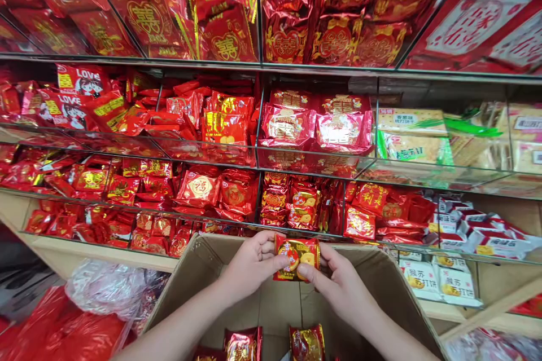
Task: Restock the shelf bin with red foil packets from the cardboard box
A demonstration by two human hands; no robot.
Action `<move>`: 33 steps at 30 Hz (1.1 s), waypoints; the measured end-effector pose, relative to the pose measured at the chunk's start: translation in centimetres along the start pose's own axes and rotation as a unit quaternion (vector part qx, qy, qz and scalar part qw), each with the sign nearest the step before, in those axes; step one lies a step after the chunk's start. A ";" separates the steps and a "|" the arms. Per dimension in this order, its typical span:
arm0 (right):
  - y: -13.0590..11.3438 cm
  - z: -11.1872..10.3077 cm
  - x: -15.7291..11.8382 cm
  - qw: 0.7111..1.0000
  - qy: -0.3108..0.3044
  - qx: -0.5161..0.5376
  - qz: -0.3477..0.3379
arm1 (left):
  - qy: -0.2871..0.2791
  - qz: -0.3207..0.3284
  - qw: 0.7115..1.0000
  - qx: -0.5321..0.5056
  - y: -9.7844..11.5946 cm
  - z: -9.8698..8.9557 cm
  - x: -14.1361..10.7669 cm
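Between my two hands is a small red packet of biscuits [297, 254] with gold print and round biscuits pictured on its front. My left hand [253, 262] grips its left end, thumb across the front. On the right end, my right hand [336, 275] pinches it the same way, with the fingers partly hidden behind. Both hands are above an open cardboard box [271, 307]. Low in the box lie a few red and gold packets [307, 343]. Just beyond my hands, similar red packets [304, 204] stand stacked in a shelf compartment.
Tiered shelves with clear plastic fronts hold many red packets [228, 194]. Green and cream cracker packs [412, 135] fill compartments at right, above white packets [459, 282]. Red plastic bags [63, 324] lie at lower left. The box rim [417, 293] rises close beside my right forearm.
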State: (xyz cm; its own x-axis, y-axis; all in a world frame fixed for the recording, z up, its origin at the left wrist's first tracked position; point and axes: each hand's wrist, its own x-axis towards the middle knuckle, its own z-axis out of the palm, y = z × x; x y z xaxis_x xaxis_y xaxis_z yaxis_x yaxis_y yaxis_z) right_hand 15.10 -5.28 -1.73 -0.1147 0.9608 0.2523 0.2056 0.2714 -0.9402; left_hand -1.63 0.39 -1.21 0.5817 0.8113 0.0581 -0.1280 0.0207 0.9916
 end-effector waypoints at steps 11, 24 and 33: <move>0.2 -0.1 0.1 0.998 0.006 0.030 0.046 | 0.072 0.012 0.997 0.037 -0.2 0.0 0.4; -0.4 -3.8 3.8 0.979 0.123 -0.152 -0.051 | 0.133 0.073 0.984 0.091 3.0 -0.3 5.5; 1.2 -5.0 4.1 0.934 0.094 -0.340 -0.052 | 0.227 0.136 0.953 0.148 3.5 -1.0 13.2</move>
State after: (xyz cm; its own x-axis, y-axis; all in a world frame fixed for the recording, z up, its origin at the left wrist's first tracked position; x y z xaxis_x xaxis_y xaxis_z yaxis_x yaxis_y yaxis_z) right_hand 19.76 -0.73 -0.72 -0.0087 0.9032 0.4291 0.7806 0.2744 -0.5616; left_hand 4.81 11.74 2.89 0.1441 0.9335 0.3285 0.0456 -0.3378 0.9401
